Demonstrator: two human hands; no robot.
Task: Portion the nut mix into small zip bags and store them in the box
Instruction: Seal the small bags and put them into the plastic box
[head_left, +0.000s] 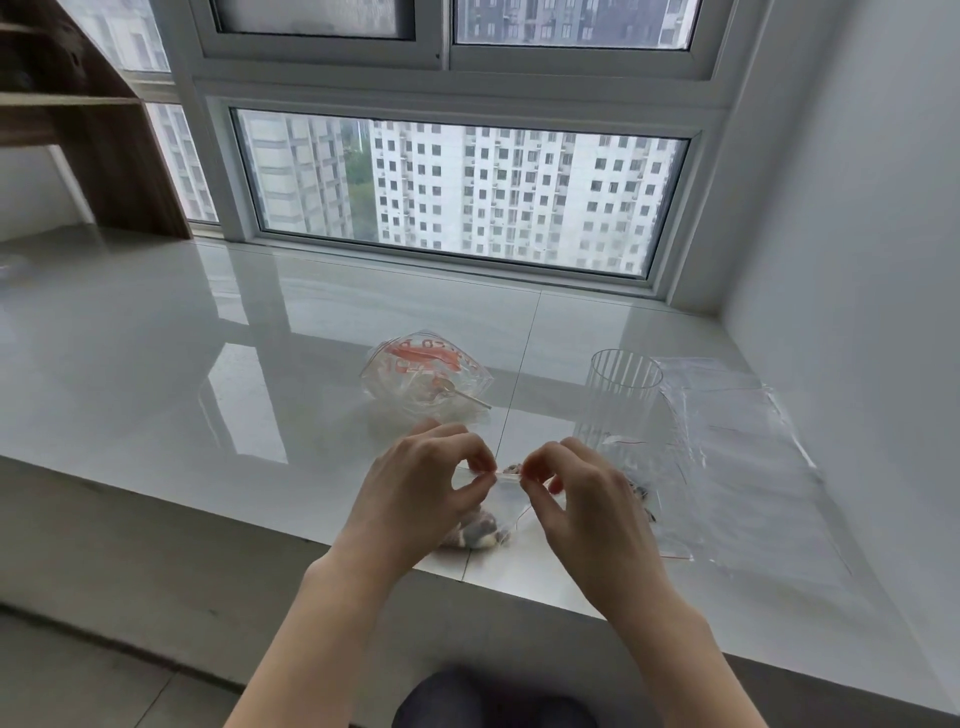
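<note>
Glossy white tiled sill (208, 332), clear ribbed plastic cup (621, 400), thin transparent plastic zip bags (748, 457), matt wood shelf (104, 156).

I count two hands: my left hand (415, 499) and my right hand (587, 504). One small bag (498, 506) of nuts sits at lower centre. One big bag with orange print (426, 379) sits mid-frame. One ribbed clear cup (621, 400) stands right of centre. The flat empty bags (743, 457) at right overlap; I cannot count them.
</note>
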